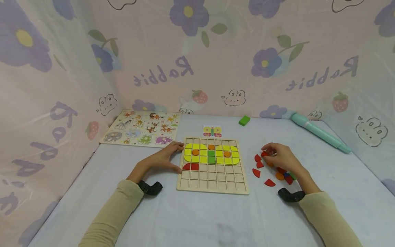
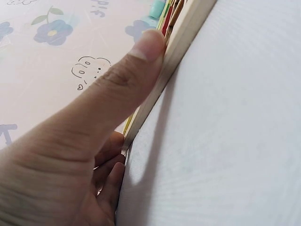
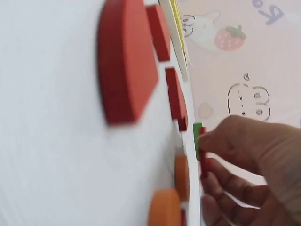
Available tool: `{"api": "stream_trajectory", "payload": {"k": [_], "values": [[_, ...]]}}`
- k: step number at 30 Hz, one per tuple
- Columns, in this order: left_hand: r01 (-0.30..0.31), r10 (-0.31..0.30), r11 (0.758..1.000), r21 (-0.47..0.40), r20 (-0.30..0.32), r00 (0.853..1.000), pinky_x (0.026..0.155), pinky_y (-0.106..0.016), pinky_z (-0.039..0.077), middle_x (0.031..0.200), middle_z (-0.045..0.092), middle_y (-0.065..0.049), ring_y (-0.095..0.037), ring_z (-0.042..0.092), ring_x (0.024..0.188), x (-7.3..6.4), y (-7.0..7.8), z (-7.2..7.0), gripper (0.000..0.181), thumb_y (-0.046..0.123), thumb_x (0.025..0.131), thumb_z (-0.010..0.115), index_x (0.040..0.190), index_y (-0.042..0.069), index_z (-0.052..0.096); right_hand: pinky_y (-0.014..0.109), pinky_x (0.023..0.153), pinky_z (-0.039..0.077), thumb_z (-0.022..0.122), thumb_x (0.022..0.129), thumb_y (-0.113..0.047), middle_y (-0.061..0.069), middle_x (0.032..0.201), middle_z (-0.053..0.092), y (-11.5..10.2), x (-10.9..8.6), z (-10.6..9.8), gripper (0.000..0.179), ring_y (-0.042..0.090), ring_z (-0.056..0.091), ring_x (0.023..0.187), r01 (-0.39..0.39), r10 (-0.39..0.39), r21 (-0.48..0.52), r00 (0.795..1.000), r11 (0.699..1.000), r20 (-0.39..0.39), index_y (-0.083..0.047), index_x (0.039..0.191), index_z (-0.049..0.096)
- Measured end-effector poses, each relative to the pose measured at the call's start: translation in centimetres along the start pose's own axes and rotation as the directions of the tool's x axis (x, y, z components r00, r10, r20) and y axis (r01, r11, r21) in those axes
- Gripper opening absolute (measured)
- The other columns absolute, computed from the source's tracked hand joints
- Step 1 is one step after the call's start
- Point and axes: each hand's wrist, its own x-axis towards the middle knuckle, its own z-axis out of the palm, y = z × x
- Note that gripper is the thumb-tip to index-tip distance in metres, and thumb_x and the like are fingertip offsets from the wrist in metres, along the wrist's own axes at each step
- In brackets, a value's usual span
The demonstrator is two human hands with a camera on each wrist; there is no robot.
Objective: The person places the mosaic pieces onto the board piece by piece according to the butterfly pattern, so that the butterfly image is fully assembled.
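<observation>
A wooden grid board [image 1: 216, 185] lies flat on the table with yellow, orange, green and red pieces set in its cells. Along its left edge my left hand [image 1: 163, 159] rests, thumb and fingers spread apart; in the left wrist view the thumb [image 2: 127, 73] touches the board's side. To the right of the board, my right hand [image 1: 283, 159] pinches a red piece [image 3: 203, 153] between thumb and fingers, raised off the table. Around and under it lie several red quarter-round pieces [image 1: 256, 173], orange discs [image 1: 279, 176], and blue and green bits partly hidden by the hand.
A small butterfly pattern card [image 1: 212, 131] lies behind the board. At the back left is an animal puzzle board [image 1: 142, 128]. A green block [image 1: 244, 120] sits at the back, and a teal tube-shaped object [image 1: 321, 133] lies at the back right. Patterned curtains surround the table.
</observation>
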Motion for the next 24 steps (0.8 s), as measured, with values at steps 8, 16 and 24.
{"api": "stream_trajectory", "payload": {"k": [8,16,24], "values": [[-0.014,0.014,1.0,-0.011,0.003,1.0,0.112,-0.045,0.02,0.147,0.029,-0.008,-0.026,0.024,0.137,0.0,0.0,-0.1,0.089,0.044,0.066,0.082,0.136,0.006,0.043,0.036,0.074,0.053,0.07,0.079,-0.004,0.01,0.1,0.065,-5.4,0.6,3.3,0.031,0.023,0.06,0.089,0.24,-0.234,0.108,0.97,0.965,-0.07,-0.001,0.109,0.063],[-0.021,0.021,1.0,0.004,0.002,1.0,0.112,-0.046,0.021,0.147,0.028,-0.007,-0.026,0.024,0.137,0.0,-0.2,0.0,0.089,0.047,0.066,0.081,0.135,0.007,0.042,0.03,0.074,0.054,0.075,0.076,-0.007,0.003,0.096,0.065,-11.7,1.5,7.5,0.028,0.015,0.06,0.084,0.45,-0.458,0.196,0.889,0.871,-0.001,-0.004,0.103,0.067],[-0.01,0.01,1.0,-0.012,0.005,1.0,0.112,-0.046,0.019,0.147,0.028,-0.008,-0.027,0.023,0.138,0.1,-0.3,0.0,0.087,0.044,0.066,0.082,0.134,0.007,0.043,0.025,0.075,0.053,0.078,0.076,-0.016,0.005,0.101,0.057,-14.5,2.3,9.7,0.023,0.015,0.058,0.085,0.436,-0.451,0.179,0.891,0.882,0.051,-0.007,0.096,0.072]]}}
